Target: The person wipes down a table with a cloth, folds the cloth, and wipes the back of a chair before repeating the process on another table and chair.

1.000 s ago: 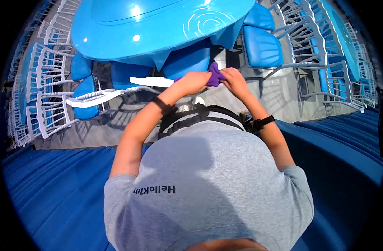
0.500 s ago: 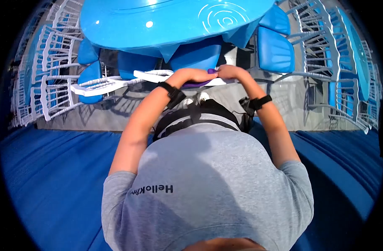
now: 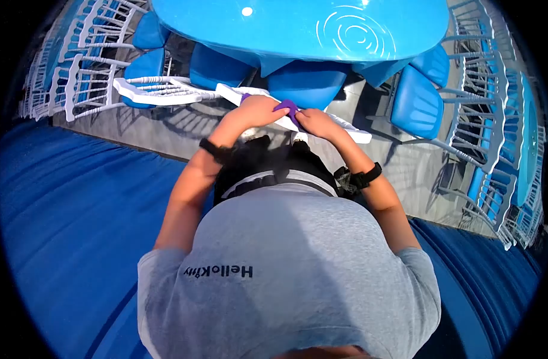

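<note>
A purple cloth [image 3: 289, 109] lies over the white top rail [image 3: 357, 135] of a chair back directly in front of me. My left hand [image 3: 259, 111] grips the cloth on the rail, its thumb pointing right and some purple showing behind it. Close beside it, my right hand [image 3: 317, 122] pinches the cloth's other end with its fingertips. The fingers of both hands are partly hidden. Beyond the rail is the chair's blue seat [image 3: 307, 84], partly under the table edge.
A glossy blue table [image 3: 286, 30] fills the top of the view. Another white chair [image 3: 160, 93] stands at left, and blue-seated chairs [image 3: 417, 102] line the right. Grey floor [image 3: 405, 173] and blue fabric [image 3: 76, 209] lie nearer to me.
The view has turned, so the table sits further right and the chair rail slants down to the right. My hands have moved slightly apart, showing more purple cloth between them.
</note>
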{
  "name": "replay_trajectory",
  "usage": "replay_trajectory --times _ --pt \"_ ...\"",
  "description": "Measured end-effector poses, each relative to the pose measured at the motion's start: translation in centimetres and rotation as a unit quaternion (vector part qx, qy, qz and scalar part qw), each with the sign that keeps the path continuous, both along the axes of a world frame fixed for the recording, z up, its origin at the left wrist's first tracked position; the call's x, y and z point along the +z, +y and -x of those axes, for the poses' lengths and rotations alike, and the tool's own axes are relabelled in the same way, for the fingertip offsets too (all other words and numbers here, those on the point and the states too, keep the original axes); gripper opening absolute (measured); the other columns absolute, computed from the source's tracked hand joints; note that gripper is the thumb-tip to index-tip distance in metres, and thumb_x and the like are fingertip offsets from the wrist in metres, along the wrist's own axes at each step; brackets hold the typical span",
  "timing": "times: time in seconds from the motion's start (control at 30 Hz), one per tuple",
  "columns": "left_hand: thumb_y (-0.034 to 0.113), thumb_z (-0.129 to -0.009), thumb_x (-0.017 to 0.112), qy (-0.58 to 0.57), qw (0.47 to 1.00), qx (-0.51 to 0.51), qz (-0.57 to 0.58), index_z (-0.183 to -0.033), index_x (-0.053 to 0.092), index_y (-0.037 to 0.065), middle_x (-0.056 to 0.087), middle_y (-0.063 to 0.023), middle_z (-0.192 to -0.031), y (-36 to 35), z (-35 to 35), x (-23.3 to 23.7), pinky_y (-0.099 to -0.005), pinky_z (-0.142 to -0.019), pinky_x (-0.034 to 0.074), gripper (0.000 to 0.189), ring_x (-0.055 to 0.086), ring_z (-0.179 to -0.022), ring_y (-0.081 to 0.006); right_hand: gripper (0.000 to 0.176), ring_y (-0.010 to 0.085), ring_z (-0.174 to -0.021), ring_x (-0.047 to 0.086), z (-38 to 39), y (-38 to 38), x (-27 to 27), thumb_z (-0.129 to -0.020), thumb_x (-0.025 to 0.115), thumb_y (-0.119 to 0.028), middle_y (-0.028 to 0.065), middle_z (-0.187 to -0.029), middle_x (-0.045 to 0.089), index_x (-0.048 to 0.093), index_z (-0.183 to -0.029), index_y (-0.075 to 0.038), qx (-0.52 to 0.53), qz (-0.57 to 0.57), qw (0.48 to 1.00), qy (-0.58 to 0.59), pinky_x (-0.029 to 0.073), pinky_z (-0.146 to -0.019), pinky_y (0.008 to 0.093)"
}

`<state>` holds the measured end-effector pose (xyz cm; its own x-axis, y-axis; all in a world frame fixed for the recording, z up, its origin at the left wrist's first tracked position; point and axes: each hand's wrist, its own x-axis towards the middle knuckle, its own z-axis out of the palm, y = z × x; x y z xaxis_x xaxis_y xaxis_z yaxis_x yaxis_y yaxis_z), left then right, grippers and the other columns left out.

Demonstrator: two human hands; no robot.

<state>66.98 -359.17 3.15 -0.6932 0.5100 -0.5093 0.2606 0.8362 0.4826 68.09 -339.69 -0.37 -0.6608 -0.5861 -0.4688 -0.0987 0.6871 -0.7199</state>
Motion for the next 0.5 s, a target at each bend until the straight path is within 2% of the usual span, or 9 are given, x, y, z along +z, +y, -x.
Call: replay_trajectory --times 0.03,0.1,0.2,0.23,0.3,0.37,0.4,0.43,0.5 --pt "0.045 -0.084 0.041 -0.011 0.999 -0.005 0.044 -0.086 0.063 0.008 0.062 -0.0175 -0.081 0.1 0.7 -0.9 -0.0417 -0.067 0.045 0.043 0.058 -0.078 -0.0351 0.045 0.0393 -0.085 0.054 0.4 -0.3 -0.9 -0.088 0.034 -0.035 0.0251 -0.088 0.058 0.059 -0.088 0.003 0.014 0.014 1.0 0.006 0.041 -0.075 0.043" --pt "0.042 -0.084 0.041 -0.047 0.998 -0.032 0.037 -0.088 0.063 0.009 0.062 -0.0184 -0.083 -0.5 1.8 -2.2 -0.0419 -0.067 0.045 0.04 0.058 -0.078 -0.036 0.046 0.0393 -0.082 0.055 0.2 -0.8 -2.0 -0.088 0.033 -0.035 0.0249 -0.085 0.058 0.059 -0.084 0.002 -0.009 0.015 1.0 0.016 0.041 -0.073 0.044" --pt "0.04 -0.083 0.044 -0.01 0.996 -0.088 -0.019 -0.094 0.061 0.01 0.061 -0.0183 -0.08 -3.0 1.9 -2.0 -0.0426 -0.066 0.044 0.037 0.057 -0.076 -0.0367 0.046 0.0393 -0.078 0.056 -0.4 -2.1 -0.6 -0.088 0.034 -0.035 0.0245 -0.081 0.058 0.06 -0.078 0.001 -0.082 0.03 0.996 -0.005 0.041 -0.07 0.0451" --pt "0.036 -0.082 0.048 0.0 0.997 -0.072 -0.04 -0.093 0.061 0.009 0.06 -0.0176 -0.08 -3.9 1.5 -0.5 -0.0419 -0.067 0.044 0.032 0.057 -0.077 -0.036 0.045 0.0395 -0.077 0.055 -0.8 -2.8 0.3 -0.088 0.035 -0.035 0.0243 -0.08 0.058 0.059 -0.078 0.001 -0.127 0.04 0.99 -0.035 0.041 -0.068 0.0451" --pt "0.027 -0.078 0.053 0.069 0.983 -0.095 -0.141 -0.089 0.06 0.005 0.06 -0.0176 -0.081 -6.6 1.1 -0.8 -0.0412 -0.069 0.044 0.026 0.057 -0.078 -0.0348 0.044 0.0397 -0.076 0.055 -1.1 -5.4 2.0 -0.088 0.037 -0.036 0.0232 -0.079 0.058 0.059 -0.078 0.001 -0.14 0.039 0.989 -0.016 0.041 -0.066 0.0451" --pt "0.019 -0.074 0.057 0.157 0.969 -0.11 -0.158 -0.086 0.058 0.002 0.059 -0.0179 -0.083 -9.3 1.2 -0.4 -0.0413 -0.071 0.044 0.021 0.057 -0.08 -0.0336 0.041 0.0395 -0.077 0.055 -1.0 -8.8 2.8 -0.089 0.037 -0.034 0.0227 -0.079 0.059 0.058 -0.08 0.001 -0.162 0.026 0.985 0.055 0.041 -0.067 0.0449" --pt "0.012 -0.072 0.055 0.208 0.954 -0.119 -0.179 -0.082 0.057 0.001 0.059 -0.0172 -0.082 -10.9 1.5 -0.8 -0.0417 -0.072 0.044 0.016 0.057 -0.08 -0.0331 0.038 0.0387 -0.08 0.055 -0.5 -10.7 2.8 -0.089 0.038 -0.033 0.0218 -0.083 0.059 0.059 -0.089 -0.001 -0.162 0.011 0.986 0.048 0.041 -0.068 0.0439" --pt "0.012 -0.072 0.055 0.211 0.951 -0.133 -0.182 -0.082 0.057 0.001 0.059 -0.0172 -0.082 -12.9 2.1 -0.5 -0.0417 -0.072 0.044 0.016 0.057 -0.08 -0.0331 0.038 0.0387 -0.08 0.055 -0.2 -12.9 2.7 -0.089 0.038 -0.033 0.0218 -0.083 0.059 0.059 -0.089 -0.001 -0.176 0.01 0.983 0.054 0.041 -0.068 0.0439" --pt "0.008 -0.071 0.052 0.237 0.955 -0.149 -0.102 -0.079 0.056 0.001 0.059 -0.0154 -0.083 -16.9 3.3 0.7 -0.0412 -0.074 0.044 0.011 0.056 -0.081 -0.0329 0.037 0.0389 -0.083 0.055 0.3 -18.0 2.9 -0.089 0.038 -0.032 0.0222 -0.087 0.059 0.058 -0.098 -0.002 -0.226 0.028 0.966 0.123 0.041 -0.071 0.0438"
